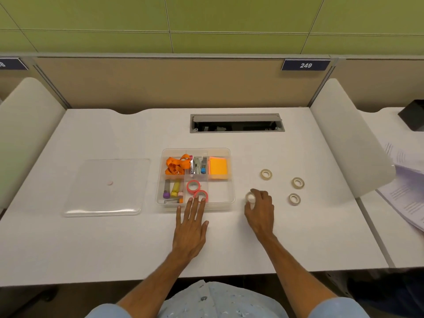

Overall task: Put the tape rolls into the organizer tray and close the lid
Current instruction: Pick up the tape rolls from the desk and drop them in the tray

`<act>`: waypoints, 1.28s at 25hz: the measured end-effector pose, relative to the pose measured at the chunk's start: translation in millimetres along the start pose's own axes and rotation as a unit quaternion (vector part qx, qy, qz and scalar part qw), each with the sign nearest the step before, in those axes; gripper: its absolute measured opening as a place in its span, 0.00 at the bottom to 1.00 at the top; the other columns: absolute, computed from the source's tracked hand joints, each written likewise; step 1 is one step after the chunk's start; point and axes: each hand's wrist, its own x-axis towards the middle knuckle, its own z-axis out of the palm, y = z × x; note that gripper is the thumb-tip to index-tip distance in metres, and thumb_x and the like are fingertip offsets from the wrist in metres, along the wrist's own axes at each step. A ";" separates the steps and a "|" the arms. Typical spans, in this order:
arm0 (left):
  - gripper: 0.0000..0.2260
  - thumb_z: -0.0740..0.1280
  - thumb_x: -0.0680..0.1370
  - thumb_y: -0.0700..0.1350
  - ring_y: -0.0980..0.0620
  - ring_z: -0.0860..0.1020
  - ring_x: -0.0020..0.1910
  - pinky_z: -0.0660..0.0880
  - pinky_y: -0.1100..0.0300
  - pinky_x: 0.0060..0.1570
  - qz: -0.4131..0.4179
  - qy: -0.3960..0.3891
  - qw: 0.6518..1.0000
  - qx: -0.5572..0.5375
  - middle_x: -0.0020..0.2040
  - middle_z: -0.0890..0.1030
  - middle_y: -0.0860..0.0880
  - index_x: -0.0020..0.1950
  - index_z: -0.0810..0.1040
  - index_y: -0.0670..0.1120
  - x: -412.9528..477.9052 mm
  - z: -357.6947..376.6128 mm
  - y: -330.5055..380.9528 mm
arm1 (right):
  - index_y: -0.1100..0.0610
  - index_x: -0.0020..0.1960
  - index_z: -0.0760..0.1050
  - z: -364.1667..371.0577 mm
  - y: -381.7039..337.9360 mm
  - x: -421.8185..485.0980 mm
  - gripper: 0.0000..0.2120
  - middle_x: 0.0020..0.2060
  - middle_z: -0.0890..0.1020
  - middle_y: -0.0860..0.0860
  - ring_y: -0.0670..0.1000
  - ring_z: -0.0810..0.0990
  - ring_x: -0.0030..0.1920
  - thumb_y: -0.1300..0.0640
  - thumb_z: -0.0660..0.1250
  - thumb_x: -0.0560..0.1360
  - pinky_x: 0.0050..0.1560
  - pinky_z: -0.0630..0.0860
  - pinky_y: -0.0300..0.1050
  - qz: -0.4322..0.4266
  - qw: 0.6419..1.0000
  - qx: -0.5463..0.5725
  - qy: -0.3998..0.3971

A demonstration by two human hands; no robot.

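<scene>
Gripping round white tape roll (pixel 250 198)

On the white bench (pixel 114 237) a clear organizer tray (pixel 231 193) stands open, its clear lid (pixel 105 187) lying flat to its left. Two pink tape rolls (pixel 193 186) sit in the tray's front middle compartment; the left hand (pixel 190 228) lies flat, fingertips on the nearer pink roll (pixel 202 195). The right hand (pixel 260 210) closes its grip around a pale tape roll (pixel 250 198) just right of the tray. Three more beige rolls lie further right: one (pixel 266 174) farther back, one (pixel 297 182) at the far right, one (pixel 294 199) nearest the person.
</scene>
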 end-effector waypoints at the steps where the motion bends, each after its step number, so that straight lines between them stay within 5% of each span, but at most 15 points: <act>1: 0.32 0.49 0.89 0.59 0.46 0.36 0.88 0.38 0.38 0.88 -0.001 0.001 1.000 -0.001 0.88 0.35 0.49 0.88 0.37 0.52 -0.5 0.8 0.6 | 0.55 0.72 0.76 0.1 -7.2 1.8 0.20 0.67 0.79 0.53 0.56 0.76 0.69 0.60 0.70 0.81 0.70 0.75 0.55 -0.020 0.999 0.034 0.017; 7: 0.33 0.52 0.89 0.60 0.45 0.38 0.88 0.39 0.37 0.88 -0.009 -0.002 1.000 -0.014 0.89 0.38 0.48 0.88 0.39 0.51 -0.2 3.7 2.2 | 0.49 0.73 0.78 12.6 -41.9 12.6 0.19 0.71 0.79 0.47 0.50 0.73 0.74 0.47 0.67 0.82 0.78 0.64 0.52 -0.145 0.986 -0.054 -0.064; 13: 0.33 0.48 0.88 0.63 0.45 0.35 0.88 0.36 0.36 0.87 -0.017 -0.025 0.999 0.013 0.88 0.34 0.49 0.87 0.35 0.54 2.9 4.1 0.6 | 0.45 0.75 0.77 28.5 -51.4 11.1 0.22 0.78 0.74 0.43 0.47 0.60 0.85 0.39 0.57 0.86 0.87 0.47 0.60 -0.158 0.966 -0.155 -0.137; 19: 0.33 0.52 0.89 0.60 0.45 0.39 0.89 0.40 0.36 0.88 -0.004 -0.003 1.000 -0.001 0.89 0.39 0.48 0.88 0.39 0.52 2.1 6.8 -0.2 | 0.48 0.69 0.81 16.7 -29.1 14.2 0.15 0.71 0.81 0.43 0.46 0.69 0.81 0.49 0.62 0.86 0.84 0.57 0.54 -0.169 0.982 -0.085 -0.008; 25: 0.32 0.51 0.89 0.57 0.45 0.40 0.89 0.45 0.36 0.88 0.000 0.012 1.000 0.004 0.89 0.40 0.47 0.88 0.38 0.49 1.6 10.6 1.6 | 0.50 0.68 0.81 -11.8 11.2 26.7 0.15 0.69 0.81 0.46 0.50 0.73 0.77 0.58 0.65 0.83 0.78 0.64 0.53 -0.022 0.995 -0.058 0.074; 32: 0.33 0.51 0.89 0.57 0.44 0.40 0.89 0.46 0.37 0.88 -0.004 0.008 1.000 0.019 0.89 0.40 0.46 0.88 0.38 0.48 2.0 11.9 3.8 | 0.59 0.83 0.61 -42.7 73.2 33.7 0.32 0.85 0.59 0.56 0.56 0.55 0.87 0.60 0.66 0.80 0.86 0.52 0.65 0.169 0.982 -0.084 0.016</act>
